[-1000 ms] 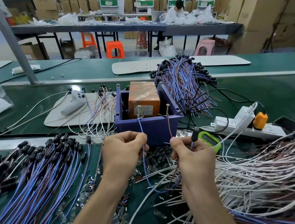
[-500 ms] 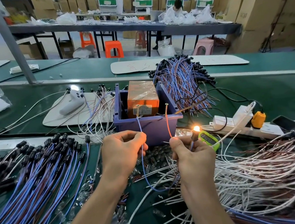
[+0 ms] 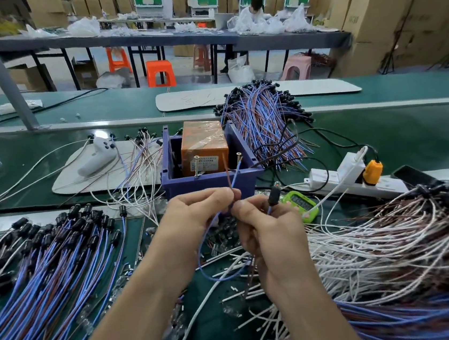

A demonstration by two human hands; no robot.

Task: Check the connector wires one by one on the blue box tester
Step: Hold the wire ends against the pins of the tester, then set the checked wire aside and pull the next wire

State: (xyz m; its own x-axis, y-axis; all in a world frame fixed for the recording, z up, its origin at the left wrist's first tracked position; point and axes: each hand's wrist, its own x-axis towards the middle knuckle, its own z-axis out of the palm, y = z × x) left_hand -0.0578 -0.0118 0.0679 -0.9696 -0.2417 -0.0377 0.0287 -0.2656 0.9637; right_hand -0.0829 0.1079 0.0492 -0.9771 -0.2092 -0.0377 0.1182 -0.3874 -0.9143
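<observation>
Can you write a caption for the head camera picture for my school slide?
Left hand and right hand pinch one thin blue-and-brown wire before the blue plastic tester box.

Open-topped blue box tester (image 3: pixel 208 184) seen upright on green desk (image 3: pixel 381 135), orange block (image 3: pixel 204 149) set inside, left screw (image 3: pixel 196 166) and right screw (image 3: pixel 239 158) stood at front rim. Connector wire (image 3: pixel 200 259), blue and brown strands, pinched between left hand (image 3: pixel 195 215) and right hand (image 3: pixel 269 229) just before box. Bare ends raised toward right screw, loop hung below, black connector (image 3: pixel 273 196) held by right thumb. More wires heaped: left heap (image 3: pixel 47 268), right heap (image 3: pixel 379 236), rear bundle (image 3: pixel 265 120).
</observation>
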